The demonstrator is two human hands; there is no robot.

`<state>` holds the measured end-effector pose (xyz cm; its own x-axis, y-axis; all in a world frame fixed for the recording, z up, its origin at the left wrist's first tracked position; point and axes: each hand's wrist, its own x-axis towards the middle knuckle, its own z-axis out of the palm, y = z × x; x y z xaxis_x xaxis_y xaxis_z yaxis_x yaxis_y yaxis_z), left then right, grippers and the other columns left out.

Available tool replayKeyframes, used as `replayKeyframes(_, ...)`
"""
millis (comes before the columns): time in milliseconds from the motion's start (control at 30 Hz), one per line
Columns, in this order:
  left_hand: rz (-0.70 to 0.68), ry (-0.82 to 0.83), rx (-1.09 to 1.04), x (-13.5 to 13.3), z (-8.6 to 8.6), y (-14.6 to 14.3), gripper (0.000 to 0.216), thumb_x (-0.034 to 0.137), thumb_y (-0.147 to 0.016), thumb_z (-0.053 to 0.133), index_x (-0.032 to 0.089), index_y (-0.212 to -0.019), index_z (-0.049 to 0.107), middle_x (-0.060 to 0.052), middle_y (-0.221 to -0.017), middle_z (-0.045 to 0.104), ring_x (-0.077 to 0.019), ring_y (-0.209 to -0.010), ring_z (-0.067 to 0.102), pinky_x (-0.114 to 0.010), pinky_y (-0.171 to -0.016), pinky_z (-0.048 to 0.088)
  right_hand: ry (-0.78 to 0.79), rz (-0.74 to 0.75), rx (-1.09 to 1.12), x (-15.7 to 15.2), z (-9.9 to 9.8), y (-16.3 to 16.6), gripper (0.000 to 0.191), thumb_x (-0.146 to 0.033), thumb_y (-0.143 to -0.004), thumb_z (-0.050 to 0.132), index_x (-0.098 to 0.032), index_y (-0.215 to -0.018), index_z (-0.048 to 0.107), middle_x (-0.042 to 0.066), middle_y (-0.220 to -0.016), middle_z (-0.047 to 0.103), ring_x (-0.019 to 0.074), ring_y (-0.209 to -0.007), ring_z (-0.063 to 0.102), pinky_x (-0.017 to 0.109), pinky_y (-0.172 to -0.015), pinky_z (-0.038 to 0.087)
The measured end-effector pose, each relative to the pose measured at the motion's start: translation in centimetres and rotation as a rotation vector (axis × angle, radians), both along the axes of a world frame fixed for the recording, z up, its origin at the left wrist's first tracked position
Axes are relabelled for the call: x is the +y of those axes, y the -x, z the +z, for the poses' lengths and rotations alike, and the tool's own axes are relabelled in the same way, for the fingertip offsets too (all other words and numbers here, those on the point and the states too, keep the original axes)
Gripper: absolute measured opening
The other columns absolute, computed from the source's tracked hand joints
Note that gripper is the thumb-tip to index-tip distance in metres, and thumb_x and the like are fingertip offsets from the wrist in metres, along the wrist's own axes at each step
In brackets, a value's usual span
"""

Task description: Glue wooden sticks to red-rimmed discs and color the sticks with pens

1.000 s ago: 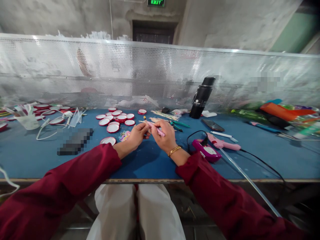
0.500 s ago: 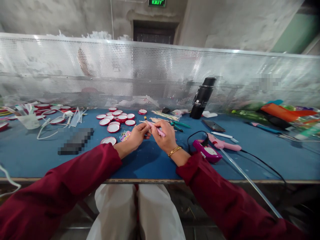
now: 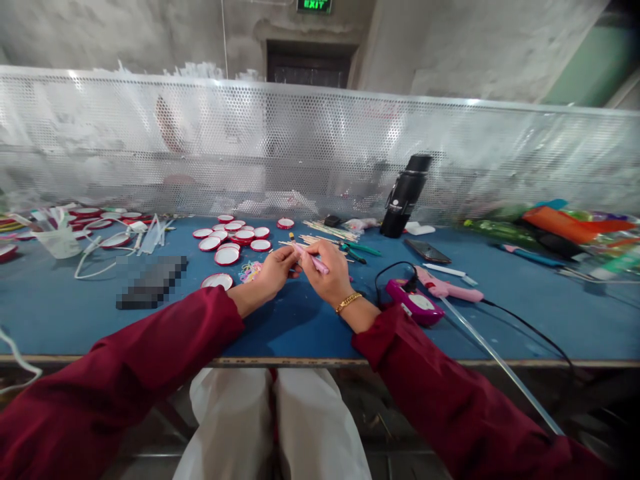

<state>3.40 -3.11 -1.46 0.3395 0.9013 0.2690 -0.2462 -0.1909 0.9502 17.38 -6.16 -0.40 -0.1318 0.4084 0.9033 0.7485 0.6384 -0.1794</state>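
Above the middle of the blue table, my two hands meet at the fingertips. My right hand point(image 3: 331, 272) is closed round a pink pen-like tool point(image 3: 320, 265), whose blunt end sticks out toward me. The fingers of my left hand point(image 3: 274, 272) are pinched together against the tool's far end; what they hold is mostly hidden. A small yellowish tip point(image 3: 291, 236) shows just beyond the fingers, too small to name. Beside my left hand lies a pile of thin pastel-coloured bands or threads point(image 3: 250, 271). Thin sticks point(image 3: 330, 231) and green-handled pliers point(image 3: 365, 249) lie behind my right hand.
Red-rimmed white lids point(image 3: 227, 255) are scattered left of centre, near a dark phone point(image 3: 153, 283). A plastic cup point(image 3: 57, 241) stands farther left. To the right are a black bottle point(image 3: 405, 197), a purple power strip point(image 3: 415, 303) and a pink glue gun point(image 3: 453, 290) with a trailing cord.
My right hand has shifted very slightly, and the pink tool with it. Both hands keep their grip, and the things on the table lie as before.
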Motion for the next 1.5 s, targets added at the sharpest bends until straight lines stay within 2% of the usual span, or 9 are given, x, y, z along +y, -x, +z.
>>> replayKeyframes(200, 0.001, -0.016, 0.009, 0.04, -0.04, 0.09, 0.034, 0.049, -0.074, 0.068, 0.016, -0.081, 0.062, -0.001, -0.074, 0.058, -0.0098, -0.064, 0.051, -0.021, -0.056, 0.042, -0.002, -0.024, 0.035, 0.15, 0.05, -0.30, 0.008, -0.027, -0.086, 0.053, -0.022, -0.080, 0.054, 0.002, -0.075, 0.062, 0.0181, -0.072, 0.058, 0.032, -0.068, 0.044)
replayKeyframes(400, -0.005, 0.002, 0.009, -0.09, 0.05, 0.03, 0.033, 0.048, -0.073, 0.070, 0.017, -0.077, 0.060, 0.001, -0.069, 0.054, -0.0101, -0.064, 0.051, -0.021, -0.057, 0.043, -0.011, 0.017, 0.013, 0.04, -0.04, -0.06, 0.007, -0.026, -0.086, 0.053, -0.022, -0.080, 0.055, 0.003, -0.076, 0.062, 0.0175, -0.073, 0.058, 0.032, -0.070, 0.044)
replayKeyframes(600, -0.009, -0.009, -0.003, 0.07, -0.09, 0.06, 0.034, 0.049, -0.074, 0.070, 0.016, -0.082, 0.062, 0.000, -0.070, 0.055, -0.0093, -0.062, 0.050, -0.020, -0.056, 0.042, 0.000, -0.017, 0.038, 0.19, -0.06, -0.30, 0.009, -0.026, -0.087, 0.053, -0.021, -0.080, 0.055, 0.002, -0.075, 0.062, 0.0174, -0.071, 0.057, 0.031, -0.068, 0.044)
replayKeyframes(1500, -0.018, -0.022, 0.020, 0.02, -0.02, 0.07, 0.034, 0.049, -0.075, 0.068, 0.016, -0.081, 0.061, 0.000, -0.070, 0.054, -0.0102, -0.064, 0.050, -0.021, -0.057, 0.043, -0.010, 0.008, 0.033, 0.07, 0.09, -0.20, 0.007, -0.026, -0.087, 0.054, -0.021, -0.081, 0.055, 0.002, -0.076, 0.062, 0.0170, -0.072, 0.058, 0.031, -0.069, 0.044)
